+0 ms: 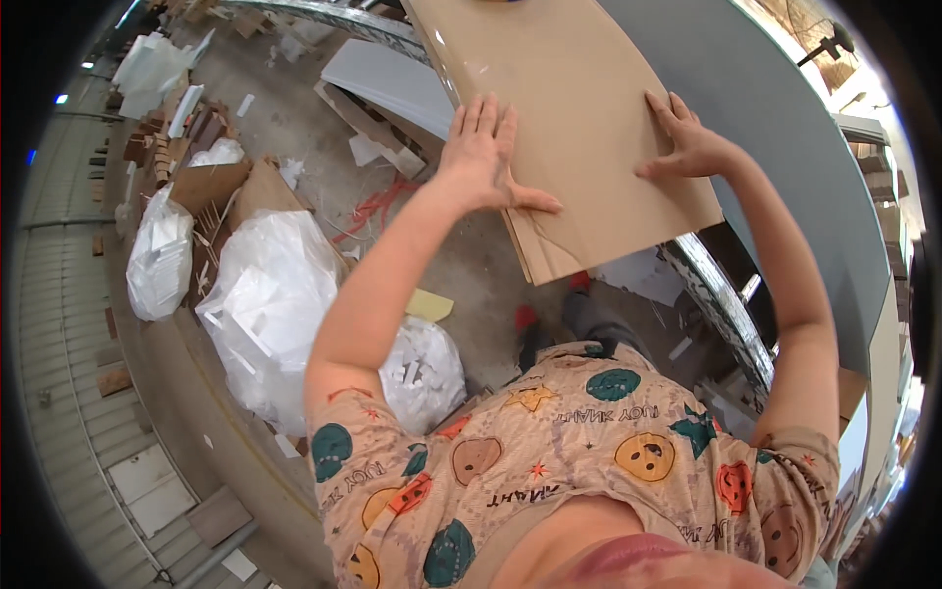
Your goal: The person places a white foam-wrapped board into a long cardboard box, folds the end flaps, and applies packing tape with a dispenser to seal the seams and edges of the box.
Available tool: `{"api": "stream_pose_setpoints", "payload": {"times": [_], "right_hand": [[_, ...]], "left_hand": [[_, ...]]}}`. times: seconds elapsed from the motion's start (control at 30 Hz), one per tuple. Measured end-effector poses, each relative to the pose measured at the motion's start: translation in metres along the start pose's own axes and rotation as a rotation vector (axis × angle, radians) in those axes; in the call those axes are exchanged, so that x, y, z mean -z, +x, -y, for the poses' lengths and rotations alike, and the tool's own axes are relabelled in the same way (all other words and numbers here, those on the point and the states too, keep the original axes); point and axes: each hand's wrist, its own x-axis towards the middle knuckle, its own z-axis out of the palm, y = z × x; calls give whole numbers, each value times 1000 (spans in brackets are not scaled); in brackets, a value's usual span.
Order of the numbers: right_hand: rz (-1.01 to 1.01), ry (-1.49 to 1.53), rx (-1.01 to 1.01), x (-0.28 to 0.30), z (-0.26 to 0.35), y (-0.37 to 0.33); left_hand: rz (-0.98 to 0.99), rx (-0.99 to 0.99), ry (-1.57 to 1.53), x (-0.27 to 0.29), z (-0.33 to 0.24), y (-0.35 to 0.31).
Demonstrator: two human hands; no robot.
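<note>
A large flat sheet of brown cardboard [589,118] lies before me, its near corner jutting out past the metal frame below. Along its left edge rests my left hand [483,162], fingers stretched forward and thumb lying across the surface. My right hand [687,142] is spread on the right side of the sheet, with fingers and thumb apart. At the near left corner the cardboard shows a crease and more than one layer. Its far end runs out of the picture at the top.
A grey panel [785,128] stretches along the right. Metal rails [721,299] run beneath the cardboard. On the floor to the left stand clear plastic bags of white scraps [270,304], beside brown cardboard pieces [211,187]. White sheets [388,83] and red strapping [378,208] lie farther off.
</note>
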Motion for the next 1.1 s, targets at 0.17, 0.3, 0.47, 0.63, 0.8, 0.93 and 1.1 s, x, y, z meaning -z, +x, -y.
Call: {"api": "stream_pose_setpoints", "payload": {"times": [0.17,0.3,0.47,0.63,0.8,0.93,1.1], "right_hand": [[86,-411,287,4,28,7],[-649,-279,584,-78,14,52],[-808,-217,663,-80,8,58],[-852,-217,665,-82,13,66],[-870,311,667,-93,12,24],[599,1254,-250,-190,0,-53],[397,2335,-421,-222,5,-12]], "left_hand": [[162,68,144,-4,-21,11],[-312,57,423,-70,-17,8],[-490,232,517,-94,-28,16],[-628,249,575,-115,-24,23],[-602,238,496,-120,-20,19],[-605,267,498,-123,-15,15],[-630,212,465,-117,-15,35]]}}
